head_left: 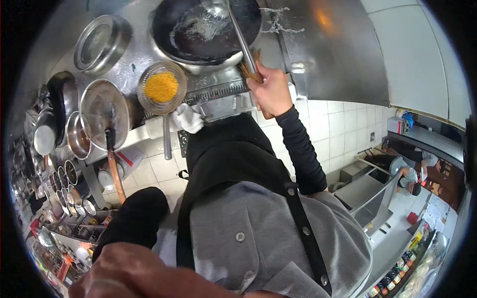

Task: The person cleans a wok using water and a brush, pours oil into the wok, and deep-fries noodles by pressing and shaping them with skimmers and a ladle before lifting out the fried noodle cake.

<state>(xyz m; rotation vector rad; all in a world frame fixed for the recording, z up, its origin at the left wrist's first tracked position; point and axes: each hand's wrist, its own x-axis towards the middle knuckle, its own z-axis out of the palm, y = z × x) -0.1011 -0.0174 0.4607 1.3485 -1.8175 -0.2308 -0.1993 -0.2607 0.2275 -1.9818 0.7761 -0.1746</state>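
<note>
My right hand [271, 91] is closed round the wooden handle of a metal ladle [240, 36], whose bowl rests in a large dark wok [169, 42] with whitish liquid at its bottom. Behind the handle, bristles of a brush [248, 68] show beside the wok. My left hand [134, 273] is large and close to the camera at the bottom left; its fingers are blurred and partly cut off. A perforated skimmer [176, 102] with yellow shreds [161, 87] lies at the counter edge, near a white cloth [188, 118].
A round strainer [104, 92] with a wooden handle, a metal ring pan [94, 44] and several pots stand at the left. Metal carts [365, 191] and two people [408, 180] are at the right. Bottles [397, 273] line the lower right.
</note>
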